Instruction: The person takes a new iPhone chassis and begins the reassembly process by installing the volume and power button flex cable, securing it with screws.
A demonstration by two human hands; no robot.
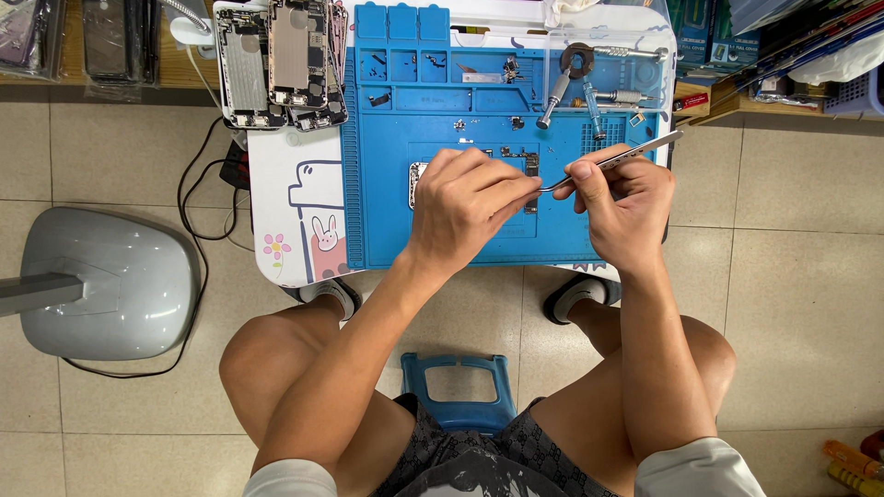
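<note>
Head view: I'm mid-way through fine tweezer work on an opened phone.
My left hand [470, 207] pins the opened silver phone body [419, 179] on the blue silicone mat [387, 221], centre frame; my right hand [622, 198] is clamped on slim metal tweezers [635, 152]. Next I judge a steady, precise tip placement is needed.

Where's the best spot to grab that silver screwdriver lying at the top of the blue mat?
Grip the silver screwdriver around its thick ridged handle, coming straight down from above. It lies flat and slanted on the blue mat, with small parts close beside it, so pinch across its width.
</note>
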